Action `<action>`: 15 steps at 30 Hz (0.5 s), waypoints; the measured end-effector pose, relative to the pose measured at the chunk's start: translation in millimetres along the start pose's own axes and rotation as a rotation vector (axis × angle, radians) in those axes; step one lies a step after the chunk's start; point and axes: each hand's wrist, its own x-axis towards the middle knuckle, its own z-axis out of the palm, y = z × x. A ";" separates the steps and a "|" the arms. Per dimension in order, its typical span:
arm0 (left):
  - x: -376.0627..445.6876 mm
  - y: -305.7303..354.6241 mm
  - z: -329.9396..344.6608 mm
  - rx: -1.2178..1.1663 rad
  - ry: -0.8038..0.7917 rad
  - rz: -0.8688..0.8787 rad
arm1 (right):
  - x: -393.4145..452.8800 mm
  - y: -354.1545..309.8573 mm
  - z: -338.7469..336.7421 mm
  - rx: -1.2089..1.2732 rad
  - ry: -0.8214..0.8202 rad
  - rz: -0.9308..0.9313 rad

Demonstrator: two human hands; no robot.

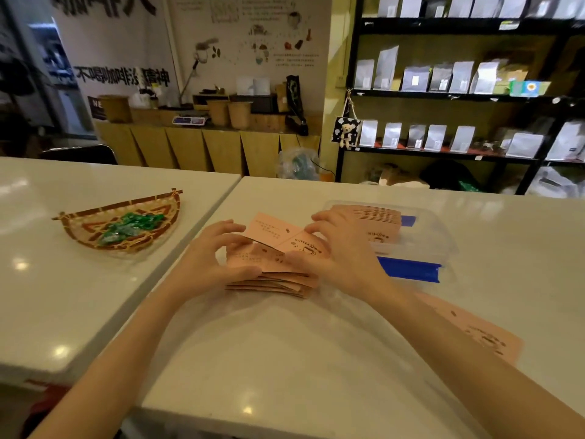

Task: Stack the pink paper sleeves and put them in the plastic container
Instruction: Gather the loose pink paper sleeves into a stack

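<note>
A stack of pink paper sleeves [272, 280] lies on the white table in front of me. My left hand [218, 255] grips its left side, and my right hand [335, 248] holds its right side, thumb on the top sleeve printed with a coffee cup. One sleeve [269, 228] sticks out askew at the back. Just right of the stack stands the clear plastic container [443, 236] with blue clips, and more pink sleeves [376, 223] lie inside it. Another loose pink sleeve [481, 334] rests on the table under my right forearm.
A woven bamboo tray [95, 223] with green wrapped sweets sits on the neighbouring table to the left, across a narrow gap. A clear lid with a blue clip [411, 270] lies beside the container. Shelves of pouches stand behind.
</note>
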 end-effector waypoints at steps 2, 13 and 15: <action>0.1 -1.2 4.6 -0.015 -0.020 -0.009 | -0.1 -2.2 8.8 -0.031 -0.028 -0.017; -4.3 -10.9 16.9 -0.014 -0.138 -0.116 | -8.6 -1.5 28.2 -0.248 -0.175 -0.120; -5.6 -8.3 18.3 0.024 -0.123 -0.070 | -11.6 1.2 25.5 -0.239 -0.199 -0.125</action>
